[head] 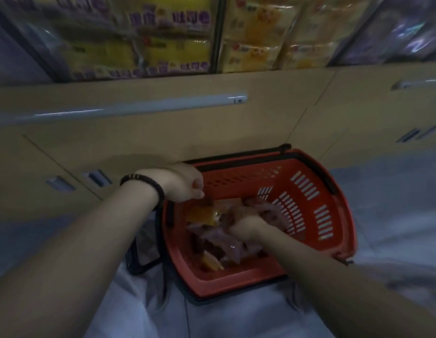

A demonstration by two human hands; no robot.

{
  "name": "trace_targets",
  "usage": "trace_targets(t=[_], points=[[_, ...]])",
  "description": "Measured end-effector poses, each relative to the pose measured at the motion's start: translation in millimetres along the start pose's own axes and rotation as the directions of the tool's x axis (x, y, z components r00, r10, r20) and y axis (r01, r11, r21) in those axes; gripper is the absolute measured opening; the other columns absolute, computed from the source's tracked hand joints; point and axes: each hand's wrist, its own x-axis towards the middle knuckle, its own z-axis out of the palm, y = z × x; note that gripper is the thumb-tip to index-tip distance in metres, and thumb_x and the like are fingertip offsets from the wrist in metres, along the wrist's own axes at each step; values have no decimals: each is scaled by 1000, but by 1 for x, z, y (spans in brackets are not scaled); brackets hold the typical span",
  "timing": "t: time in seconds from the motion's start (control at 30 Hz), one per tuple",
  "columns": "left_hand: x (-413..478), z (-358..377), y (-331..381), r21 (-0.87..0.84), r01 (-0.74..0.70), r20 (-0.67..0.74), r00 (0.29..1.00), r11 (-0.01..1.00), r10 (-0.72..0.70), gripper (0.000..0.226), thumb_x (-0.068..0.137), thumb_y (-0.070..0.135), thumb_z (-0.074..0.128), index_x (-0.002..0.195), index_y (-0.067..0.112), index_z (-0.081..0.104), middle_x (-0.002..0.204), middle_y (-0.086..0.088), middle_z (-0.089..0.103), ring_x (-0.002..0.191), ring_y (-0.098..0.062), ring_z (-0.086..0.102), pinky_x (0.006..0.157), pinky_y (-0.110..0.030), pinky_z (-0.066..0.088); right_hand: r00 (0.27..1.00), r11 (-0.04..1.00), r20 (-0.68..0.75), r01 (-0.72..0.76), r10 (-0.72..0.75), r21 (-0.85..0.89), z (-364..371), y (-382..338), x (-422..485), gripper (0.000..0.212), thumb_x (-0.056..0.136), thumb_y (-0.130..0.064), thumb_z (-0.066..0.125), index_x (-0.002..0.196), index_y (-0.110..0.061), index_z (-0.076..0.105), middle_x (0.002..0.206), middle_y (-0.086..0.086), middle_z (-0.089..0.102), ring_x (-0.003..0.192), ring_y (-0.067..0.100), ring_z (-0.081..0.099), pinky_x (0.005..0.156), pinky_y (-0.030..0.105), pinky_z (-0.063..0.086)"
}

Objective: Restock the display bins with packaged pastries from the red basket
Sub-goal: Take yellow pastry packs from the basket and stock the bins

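Blur is smearing the print on packets (178, 52) in the display bins (215, 35), which the top edge is cutting off. The right hand (246, 228) is hiding its fingers among the packaged pastries (212, 236) in the red basket (329, 215); whether they are gripping one cannot be told.

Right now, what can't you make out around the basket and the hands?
Head view only.
Right hand: its grip is buried among the purple packets.
Left hand: blur hides whether it touches the orange packet.
Shelf packs: print smeared by motion, tops cut by the frame edge.
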Motion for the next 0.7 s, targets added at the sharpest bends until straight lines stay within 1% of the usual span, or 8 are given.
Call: trace_targets(t=[0.1, 0.23, 0.3, 0.37, 0.43, 0.57, 0.63, 0.7], points=[[1, -5, 1, 28, 9, 57, 998, 1000, -10, 49, 105, 56, 50, 146, 30, 55, 149, 4, 52, 130, -20, 53, 107, -37, 49, 996, 998, -62, 65, -65, -9, 26, -17, 35, 46, 79, -43, 72, 120, -22, 67, 119, 7, 73, 109, 28, 72, 82, 34, 55], [3, -8, 4, 34, 5, 81, 997, 999, -7, 53, 105, 57, 48, 150, 29, 52, 152, 3, 51, 133, -20, 52, 110, -39, 47, 991, 993, -103, 75, -84, -88, 44, -38, 56, 73, 92, -45, 69, 153, -16, 44, 152, 16, 50, 136, 37, 55, 106, 47, 51], [2, -8, 4, 52, 8, 91, 996, 999, -13, 54, 106, 56, 47, 151, 27, 50, 153, 3, 50, 136, -21, 51, 112, -38, 45, 989, 982, -134, 43, -68, -184, 47, -44, 59, 83, 91, -62, 64, 157, -18, 38, 157, 16, 44, 140, 40, 48, 110, 51, 45], [1, -8, 3, 68, 9, 94, 995, 998, -15, 54, 106, 56, 47, 151, 27, 51, 153, 2, 50, 137, -21, 50, 112, -38, 44, 983, 977, -166, 38, -74, -209, 51, -42, 65, 87, 90, -67, 60, 159, -22, 33, 160, 15, 37, 145, 40, 41, 113, 54, 40], [0, -7, 2, 81, 8, 98, 995, 997, -16, 54, 106, 56, 46, 150, 26, 52, 153, 2, 51, 137, -21, 51, 112, -38, 44, 990, 979, -115, 64, -87, -194, 45, -43, 60, 82, 93, -59, 62, 160, -25, 31, 161, 13, 35, 146, 39, 39, 113, 51, 39], [-2, -8, 2, 108, 7, 97, 995, 994, -18, 53, 107, 55, 45, 150, 25, 52, 153, 1, 52, 137, -22, 51, 112, -37, 44, 979, 975, -134, 127, -153, -185, 27, -39, 52, 64, 90, -59, 60, 146, -28, 52, 145, 7, 61, 132, 29, 58, 107, 41, 46], [-2, -8, 4, 116, 0, 91, 996, 993, -10, 54, 106, 56, 46, 150, 25, 52, 153, 0, 52, 137, -23, 51, 111, -36, 44, 992, 993, -34, 119, -120, -27, 19, -40, 41, 67, 85, -64, 56, 139, -24, 58, 127, -2, 68, 113, 21, 67, 95, 34, 52], [-2, -6, 5, 124, -7, 95, 996, 992, -5, 55, 106, 57, 47, 151, 26, 51, 154, 0, 51, 138, -23, 50, 112, -38, 44, 992, 991, 112, 49, -63, 122, 24, -42, 31, 77, 78, -66, 57, 140, -21, 57, 121, -4, 64, 103, 19, 65, 81, 26, 49]])
